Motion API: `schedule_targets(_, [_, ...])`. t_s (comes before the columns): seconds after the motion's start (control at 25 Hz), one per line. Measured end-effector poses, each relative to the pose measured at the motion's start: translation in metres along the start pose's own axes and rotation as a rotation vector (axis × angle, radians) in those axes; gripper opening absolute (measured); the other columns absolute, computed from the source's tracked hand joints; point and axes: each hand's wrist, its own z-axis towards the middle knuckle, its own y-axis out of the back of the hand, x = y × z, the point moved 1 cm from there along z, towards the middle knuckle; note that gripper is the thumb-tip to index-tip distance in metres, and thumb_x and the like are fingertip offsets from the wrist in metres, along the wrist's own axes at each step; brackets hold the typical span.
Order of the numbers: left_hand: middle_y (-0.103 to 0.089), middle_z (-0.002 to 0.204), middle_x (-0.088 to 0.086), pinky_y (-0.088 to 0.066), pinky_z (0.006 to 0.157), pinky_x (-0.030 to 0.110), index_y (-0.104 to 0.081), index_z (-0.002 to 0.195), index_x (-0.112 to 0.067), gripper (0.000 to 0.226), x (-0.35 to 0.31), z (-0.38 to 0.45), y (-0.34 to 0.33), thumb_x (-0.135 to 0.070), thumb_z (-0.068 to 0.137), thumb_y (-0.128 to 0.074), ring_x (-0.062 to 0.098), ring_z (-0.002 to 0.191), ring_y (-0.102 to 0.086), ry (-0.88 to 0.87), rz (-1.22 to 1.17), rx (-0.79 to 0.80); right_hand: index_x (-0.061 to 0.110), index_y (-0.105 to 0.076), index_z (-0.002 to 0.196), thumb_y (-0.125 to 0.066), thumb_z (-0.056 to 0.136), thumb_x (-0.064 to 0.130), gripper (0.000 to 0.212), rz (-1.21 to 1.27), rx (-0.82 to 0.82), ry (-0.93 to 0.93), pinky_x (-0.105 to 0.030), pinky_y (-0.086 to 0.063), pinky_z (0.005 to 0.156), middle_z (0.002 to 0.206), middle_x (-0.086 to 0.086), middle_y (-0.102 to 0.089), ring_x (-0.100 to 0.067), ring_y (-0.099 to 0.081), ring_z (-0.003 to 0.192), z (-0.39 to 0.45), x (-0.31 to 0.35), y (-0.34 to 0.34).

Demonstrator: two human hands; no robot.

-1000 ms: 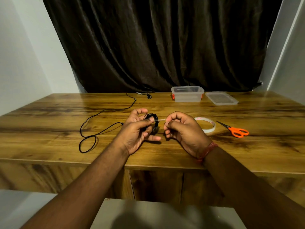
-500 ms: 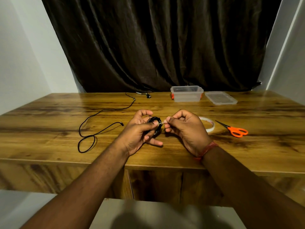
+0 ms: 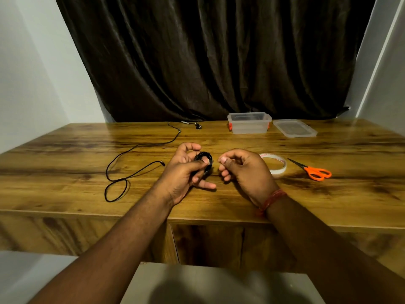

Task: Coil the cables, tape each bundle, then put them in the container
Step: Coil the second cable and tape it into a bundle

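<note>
My left hand (image 3: 183, 173) holds a small black coiled cable (image 3: 204, 156) above the table, with the thumb laid across the coil. My right hand (image 3: 244, 171) hovers just right of the coil with a small gap, its fingers curled and the thumb against the index finger; I see nothing in it. A second black cable (image 3: 131, 152) lies loose on the table (image 3: 65, 154) to the left, running to the far edge. The white tape roll (image 3: 279, 166) lies flat behind my right hand. The clear container (image 3: 248, 126) stands open at the back.
Orange-handled scissors (image 3: 318, 173) lie right of the tape roll. The container's clear lid (image 3: 294, 128) rests beside it at the back right. A dark curtain hangs behind the table, and the front table edge runs under my forearms.
My right hand pinched a strip of tape stretched to the coil, brought it up against the coil, and has now drawn a little away to the right. The left hand kept holding the coil.
</note>
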Motion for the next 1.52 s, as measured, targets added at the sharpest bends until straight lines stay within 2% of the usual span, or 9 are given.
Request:
schedule_targets(0.16, [-0.062, 0.094, 0.003, -0.061, 0.055, 0.050, -0.042, 0.117, -0.013, 0.032, -0.001, 0.000, 0.000, 0.008, 0.093, -0.052, 0.005, 0.040, -0.037, -0.025, -0.009, -0.014, 0.014, -0.066, 0.082, -0.056, 0.098, 0.020, 0.020, -0.085, 0.013, -0.027, -0.031, -0.046, 0.055, 0.068, -0.003, -0.060, -0.015, -0.053, 0.060, 0.002, -0.004, -0.001])
schedule_targets(0.4, [-0.061, 0.081, 0.000, -0.060, 0.051, 0.044, -0.045, 0.117, -0.013, 0.031, 0.003, 0.002, 0.003, 0.003, 0.093, -0.055, 0.004, 0.039, -0.035, 0.026, -0.011, 0.026, 0.004, -0.068, 0.087, -0.058, 0.096, 0.013, 0.016, 0.223, 0.070, -0.097, -0.028, -0.053, 0.060, 0.073, -0.008, -0.064, -0.016, -0.058, 0.063, -0.001, 0.006, 0.004])
schedule_targets(0.52, [-0.056, 0.077, 0.000, -0.059, 0.049, 0.040, -0.045, 0.117, -0.011, 0.031, 0.003, 0.001, 0.001, -0.007, 0.090, -0.059, 0.003, 0.041, -0.034, 0.090, -0.027, 0.083, 0.005, -0.065, 0.090, -0.055, 0.098, 0.012, 0.015, 0.302, -0.005, -0.133, -0.025, -0.055, 0.057, 0.079, -0.009, -0.063, -0.013, -0.061, 0.061, -0.003, 0.011, 0.007])
schedule_targets(0.64, [-0.054, 0.083, 0.005, -0.058, 0.046, 0.037, -0.047, 0.114, -0.010, 0.023, 0.001, -0.001, 0.003, -0.019, 0.094, -0.053, 0.004, 0.044, -0.036, 0.142, -0.152, 0.171, 0.007, -0.061, 0.091, -0.050, 0.100, 0.013, 0.015, 0.422, -0.141, -0.146, -0.024, -0.056, 0.056, 0.088, -0.011, -0.067, -0.015, -0.066, 0.063, -0.003, 0.016, 0.013])
schedule_targets(0.84, [-0.051, 0.079, 0.005, -0.056, 0.042, 0.035, -0.049, 0.102, -0.009, 0.012, 0.002, 0.000, 0.002, -0.016, 0.092, -0.050, 0.004, 0.042, -0.036, 0.163, -0.137, 0.177, -0.002, -0.056, 0.099, -0.048, 0.099, 0.010, 0.014, 0.510, 0.011, -0.083, -0.025, -0.059, 0.064, 0.105, -0.016, -0.070, -0.022, -0.072, 0.081, -0.006, 0.019, 0.008])
schedule_targets(0.92, [-0.051, 0.076, 0.004, -0.057, 0.042, 0.036, -0.049, 0.099, -0.009, 0.010, 0.003, 0.000, 0.003, -0.013, 0.091, -0.051, 0.005, 0.044, -0.039, 0.151, -0.128, 0.172, 0.000, -0.059, 0.097, -0.051, 0.098, 0.011, 0.013, 0.470, -0.002, -0.060, -0.027, -0.060, 0.066, 0.103, -0.012, -0.070, -0.021, -0.072, 0.081, -0.006, 0.017, 0.008])
schedule_targets(1.04, [-0.050, 0.076, 0.004, -0.056, 0.041, 0.036, -0.049, 0.099, -0.009, 0.009, 0.004, 0.001, 0.004, -0.013, 0.092, -0.052, 0.006, 0.046, -0.041, 0.136, -0.124, 0.169, 0.008, -0.064, 0.091, -0.057, 0.097, 0.016, 0.012, 0.257, -0.099, -0.033, -0.031, -0.060, 0.059, 0.092, -0.005, -0.067, -0.017, -0.070, 0.073, -0.005, 0.011, 0.011])
schedule_targets(1.24, [-0.047, 0.076, 0.004, -0.055, 0.039, 0.033, -0.050, 0.106, -0.010, 0.014, 0.002, 0.001, 0.002, -0.012, 0.092, -0.051, 0.002, 0.042, -0.033, 0.136, -0.116, 0.172, 0.011, -0.068, 0.089, -0.061, 0.095, 0.024, 0.016, -0.040, -0.306, 0.029, -0.035, -0.060, 0.055, 0.113, 0.000, -0.051, -0.018, -0.070, 0.077, -0.004, 0.008, 0.015])
schedule_targets(1.52, [-0.055, 0.079, 0.004, -0.057, 0.042, 0.038, -0.051, 0.105, -0.008, 0.007, 0.005, 0.001, 0.001, -0.010, 0.098, -0.050, 0.003, 0.042, -0.033, 0.120, 0.002, 0.143, 0.011, -0.070, 0.089, -0.058, 0.097, 0.022, 0.017, -0.249, -0.277, 0.191, -0.031, -0.056, 0.049, 0.102, 0.002, -0.053, -0.015, -0.062, 0.059, -0.009, 0.013, 0.007])
